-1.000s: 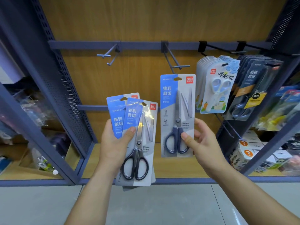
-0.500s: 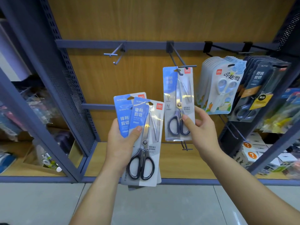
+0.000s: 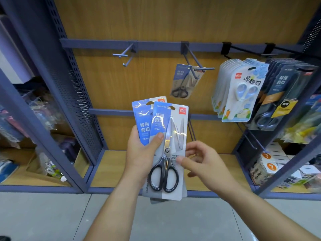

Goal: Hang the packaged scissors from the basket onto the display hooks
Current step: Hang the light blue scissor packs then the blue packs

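My left hand [image 3: 140,153] grips a small fan of packaged scissors [image 3: 167,146], blue-and-white cards with black-handled scissors. My right hand [image 3: 203,162] is beside the front pack, thumb touching its right edge near the handles, fingers loosely curled around nothing. One packaged scissors [image 3: 185,82] hangs tilted on the middle display hook [image 3: 196,65], swung back toward the wooden panel. An empty display hook [image 3: 124,55] sticks out from the same blue rail to the left. No basket is in view.
Right of the middle hook hang several white children's scissors packs [image 3: 241,91] and dark scissors packs [image 3: 281,94]. A perforated blue upright [image 3: 73,80] borders the bay on the left. Boxes with orange question marks [image 3: 271,164] sit on the lower right shelf.
My right hand slid its pack onto the middle hook, let go, and came down to the packs in my left hand. The hung pack now swings tilted.
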A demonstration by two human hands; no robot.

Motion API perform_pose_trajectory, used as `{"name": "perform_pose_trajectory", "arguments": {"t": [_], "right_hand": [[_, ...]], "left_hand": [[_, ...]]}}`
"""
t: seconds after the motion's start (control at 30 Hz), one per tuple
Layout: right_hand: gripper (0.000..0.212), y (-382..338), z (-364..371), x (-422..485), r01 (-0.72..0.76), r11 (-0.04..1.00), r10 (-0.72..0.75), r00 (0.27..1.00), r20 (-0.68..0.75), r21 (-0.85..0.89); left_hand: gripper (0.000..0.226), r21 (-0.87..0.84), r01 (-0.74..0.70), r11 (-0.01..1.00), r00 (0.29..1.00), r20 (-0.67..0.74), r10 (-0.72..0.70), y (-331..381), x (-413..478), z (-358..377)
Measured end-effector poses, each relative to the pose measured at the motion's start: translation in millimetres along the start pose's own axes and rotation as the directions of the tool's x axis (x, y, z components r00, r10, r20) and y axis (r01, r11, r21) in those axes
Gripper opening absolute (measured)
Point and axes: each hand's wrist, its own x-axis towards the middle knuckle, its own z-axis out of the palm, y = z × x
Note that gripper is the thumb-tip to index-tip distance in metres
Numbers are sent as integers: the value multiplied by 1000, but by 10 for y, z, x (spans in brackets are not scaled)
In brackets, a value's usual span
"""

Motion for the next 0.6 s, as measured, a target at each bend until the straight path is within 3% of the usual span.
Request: {"name": "perform_pose_trajectory", "arguments": {"t": [0.13, 0.37, 0.6], "right_hand": [[16, 15, 123, -10, 63, 998, -65, 994, -90, -19], [4, 48, 85, 17, -14, 994, 26, 994, -106, 110], [13, -13, -133, 86, 164, 983, -137, 956, -259, 87]], "left_hand": [[27, 13, -12, 1000, 1000, -3, 12, 24, -18, 30], [11, 53, -1, 999, 1000, -1, 1, 30, -10, 7], [13, 114, -43, 993, 993, -100, 55, 38, 61, -106]]}}
